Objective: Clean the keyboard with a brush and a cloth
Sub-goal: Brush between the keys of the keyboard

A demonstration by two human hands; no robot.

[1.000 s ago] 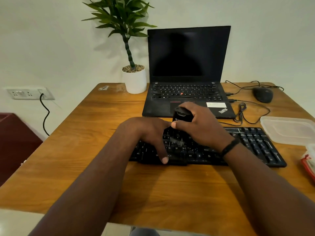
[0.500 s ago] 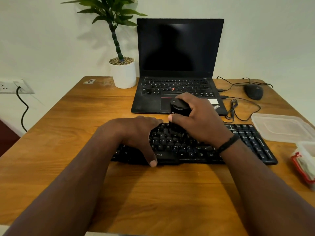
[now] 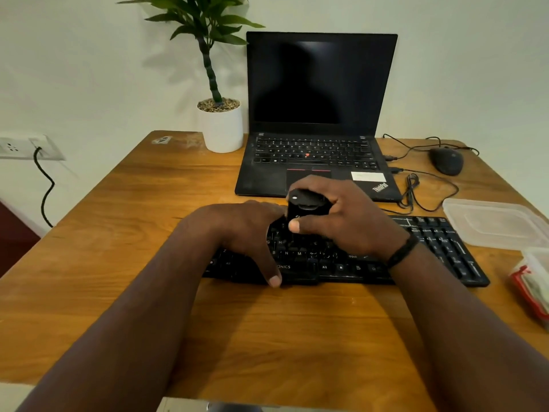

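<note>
Black keyboard (image 3: 439,248) lies flat on the wooden table (image 3: 124,233), near its front-middle, just in front of the laptop (image 3: 319,120). Right hand (image 3: 350,224) wraps a black brush (image 3: 307,208), fingers and thumb curled round its body, held upright over the middle keys; bristles hidden. Left hand (image 3: 246,230) rests on the keyboard's left half, fingers curved down over it, thumb reaching its front edge. Black band (image 3: 401,252) on right wrist.

Readable: "ONICS" on the keyboard's front strip; "Alt" keys; "ThinkPad" on the laptop palm rest, beside a white sticker, text too small.

Laptop open, screen dark. White pot with plant (image 3: 221,126) left of it. Black mouse (image 3: 445,160) far right, cable coiled. Clear plastic lid (image 3: 493,223) right of keyboard; red-rimmed container (image 3: 531,286) at the edge. Pale wall; socket (image 3: 26,147) with black cord.
</note>
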